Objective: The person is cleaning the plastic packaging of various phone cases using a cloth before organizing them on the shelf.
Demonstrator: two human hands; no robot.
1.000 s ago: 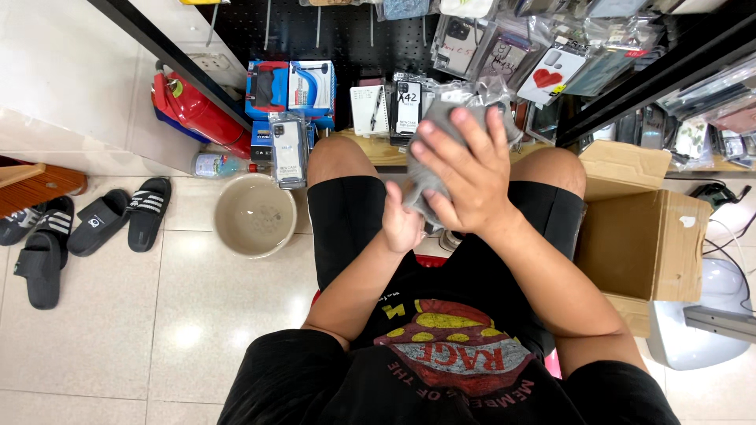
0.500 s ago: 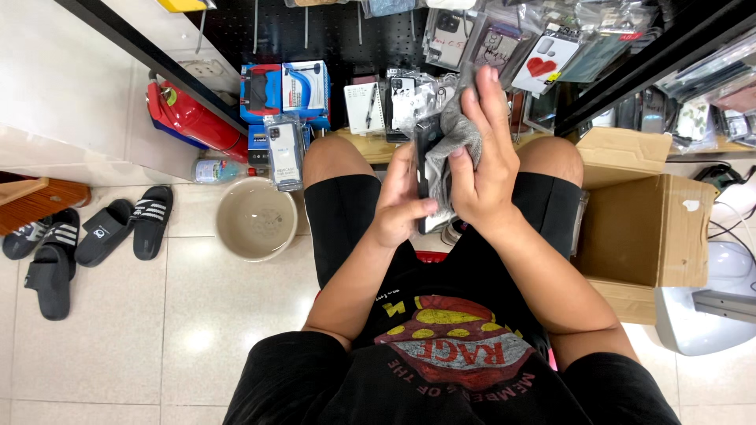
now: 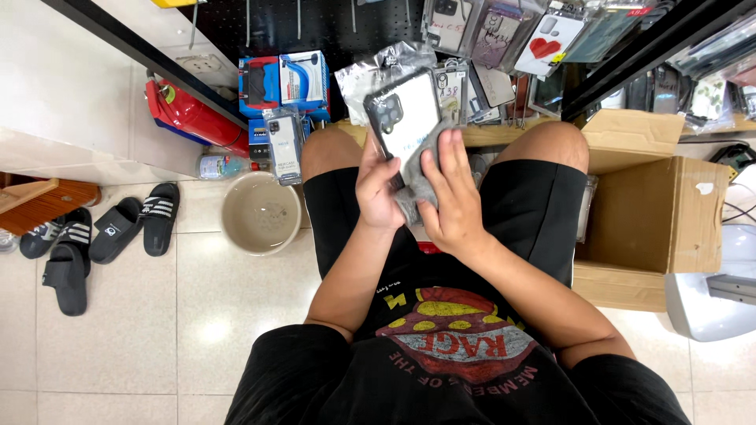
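Observation:
I sit over my knees, holding a phone case (image 3: 407, 118) with a clear back, dark rim and camera cut-out up in front of me. My left hand (image 3: 376, 189) grips its lower left edge. My right hand (image 3: 449, 197) presses a grey cloth (image 3: 415, 185) flat against the case's lower part. A crinkled clear plastic bag (image 3: 370, 72) sticks out behind the case.
An open cardboard box (image 3: 654, 212) stands by my right knee. A beige bucket (image 3: 261, 214) is on the tiled floor at left, with black sandals (image 3: 110, 232) beyond it. Packaged phone cases (image 3: 504, 35) hang on the pegboard ahead; a red fire extinguisher (image 3: 185, 114) leans at left.
The case has been turned and raised so that its clear back and camera cut-out face me. My right hand slid down from covering it to the lower part with the cloth.

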